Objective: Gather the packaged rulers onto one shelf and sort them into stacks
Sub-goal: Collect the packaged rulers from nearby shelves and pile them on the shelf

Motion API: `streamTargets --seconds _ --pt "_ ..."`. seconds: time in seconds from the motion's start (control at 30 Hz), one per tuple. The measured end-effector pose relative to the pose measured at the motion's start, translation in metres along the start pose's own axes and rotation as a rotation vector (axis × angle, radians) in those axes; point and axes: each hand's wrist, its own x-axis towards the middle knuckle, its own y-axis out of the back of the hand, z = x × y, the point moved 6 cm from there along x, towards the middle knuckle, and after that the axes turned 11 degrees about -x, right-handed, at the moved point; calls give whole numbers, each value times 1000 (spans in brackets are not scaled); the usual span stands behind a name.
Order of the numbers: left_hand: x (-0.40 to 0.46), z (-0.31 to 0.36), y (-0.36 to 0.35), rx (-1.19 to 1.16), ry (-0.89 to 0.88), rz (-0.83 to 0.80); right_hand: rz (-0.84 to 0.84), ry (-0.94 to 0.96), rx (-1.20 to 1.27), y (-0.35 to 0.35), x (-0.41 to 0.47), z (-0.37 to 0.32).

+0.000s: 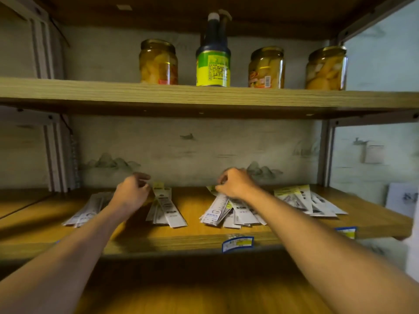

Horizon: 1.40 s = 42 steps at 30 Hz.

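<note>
1. The fingers (221, 185) of the right hand (235, 183) are curled and pinch the far end of a packet in the messy pile of rulers (226, 214) at the middle of the lower shelf (192, 243). The left hand (131, 193) hangs loosely curled, and I see nothing held in it.
2. The packaged rulers lie in four groups along this shelf: a left stack (88, 211) partly under the left forearm, a small stack (165, 209) just beside the left hand, the messy pile, and a right stack (306, 200) near the right back corner.
3. Risk, in my judgement: the messy pile is fanned and reaches toward the front edge. If one packet is pulled out quickly, its neighbours can slide off the shelf. The left forearm can also disturb the left stack.
4. Farther up, on the upper shelf (68, 87), stand three jars (158, 62) and a dark bottle (213, 55).
</note>
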Motion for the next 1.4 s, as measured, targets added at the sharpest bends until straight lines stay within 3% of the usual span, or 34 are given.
streamTargets --seconds 0.17,0.37,0.57,0.7,0.87,1.0,1.17,1.4 --pt "-21 65 -72 166 -191 -317 -95 -24 -6 2 -11 55" --pt "-41 79 -134 383 -126 -538 -122 -19 10 -11 -12 68" --pt "-36 75 -133 387 -58 -499 -184 -63 -43 -12 -9 75" --pt "-34 76 -124 209 -51 -455 -242 -129 42 -8 -10 86" --pt "-26 76 -73 -151 31 -235 -247 -92 219 7 -17 86" --pt "-19 44 0 -323 135 -42 -139 -11 353 29 -16 70" --pt "-28 -21 87 -286 209 118 -60 55 592 27 -21 18" --pt "-22 -63 135 -54 171 104 -130 128 706 -18 -25 -66"
